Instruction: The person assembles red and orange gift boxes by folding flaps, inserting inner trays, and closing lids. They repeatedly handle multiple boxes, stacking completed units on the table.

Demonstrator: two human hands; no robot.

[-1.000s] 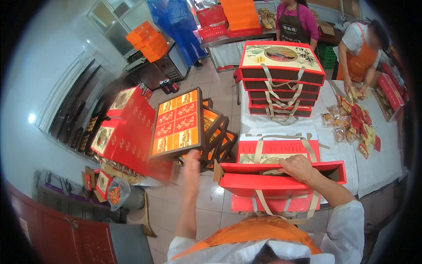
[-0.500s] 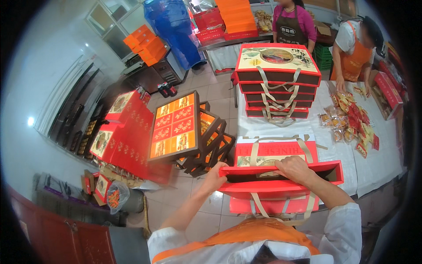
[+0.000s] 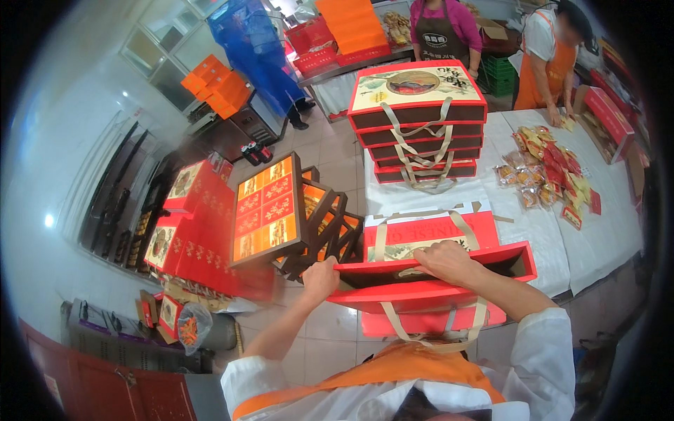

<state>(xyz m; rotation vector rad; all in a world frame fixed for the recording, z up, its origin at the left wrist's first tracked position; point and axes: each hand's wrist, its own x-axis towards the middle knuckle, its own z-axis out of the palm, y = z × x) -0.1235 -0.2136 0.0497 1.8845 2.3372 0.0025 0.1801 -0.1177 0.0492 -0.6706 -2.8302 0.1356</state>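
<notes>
Table, right half of the frame: one, under a white cloth [image 3: 537,238]; we count it the largest item.

Red boxes [image 3: 217,231], left of the frame: a long bank, printed panels facing us at its left end.

Handled gift boxes [image 3: 421,112], upper centre: one stack, lids flat, cream straps hanging down the near side.

Dark-framed trays [image 3: 269,209], left of centre: one pile, unevenly turned, the top one showing orange and red squares.

Open red gift bag [image 3: 421,296], lower centre: one, mouth upward, interior dark; we cannot make out its floor. The long axis of the mouth runs left to right, the right end slightly higher in the frame. A printed red bag [image 3: 421,238] lies just beyond it.

Wrapped packets [image 3: 554,168], right of the frame: one loose heap on the cloth.

Right hand [image 3: 446,261], centre: fingers curled over the far rim, near its middle; we cannot tell whether they also hold the strap inside.

Left hand [image 3: 321,279], left of centre: closed on the bag's left end, nothing else seen in it. The opening extends rightward from this hand and lies on the near side of the other; the left is nearer the left corner, the right nearer mid-mouth.

Near strap [image 3: 397,323], lower centre: cream, drooping outside the near wall.
</notes>
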